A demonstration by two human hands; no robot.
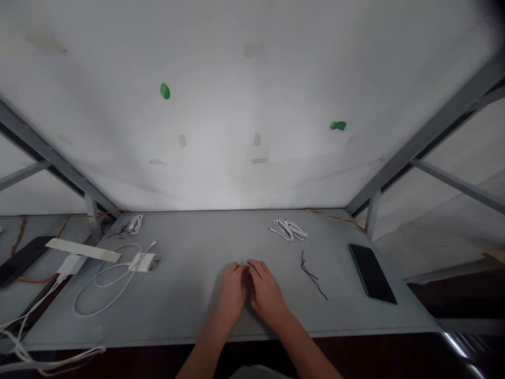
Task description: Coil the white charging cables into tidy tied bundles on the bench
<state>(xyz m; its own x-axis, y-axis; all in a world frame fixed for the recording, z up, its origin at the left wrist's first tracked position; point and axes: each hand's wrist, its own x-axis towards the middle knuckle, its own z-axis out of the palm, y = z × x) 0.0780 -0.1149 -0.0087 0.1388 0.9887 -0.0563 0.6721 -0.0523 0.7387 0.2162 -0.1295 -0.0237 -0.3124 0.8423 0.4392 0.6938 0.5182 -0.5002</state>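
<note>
My left hand and my right hand lie side by side on the grey table, fingertips meeting at a tiny item I cannot make out. Both hands have their fingers curled and pressed together. A thin black twist tie lies just right of my right hand. A coiled white cable sits further back on the right. A white charger block with a looped white cable lies to the left.
A black phone lies face up near the table's right edge. A small bundled white cable sits at the back left. A white strip and loose cables hang off the left edge. Grey frame bars rise at both sides.
</note>
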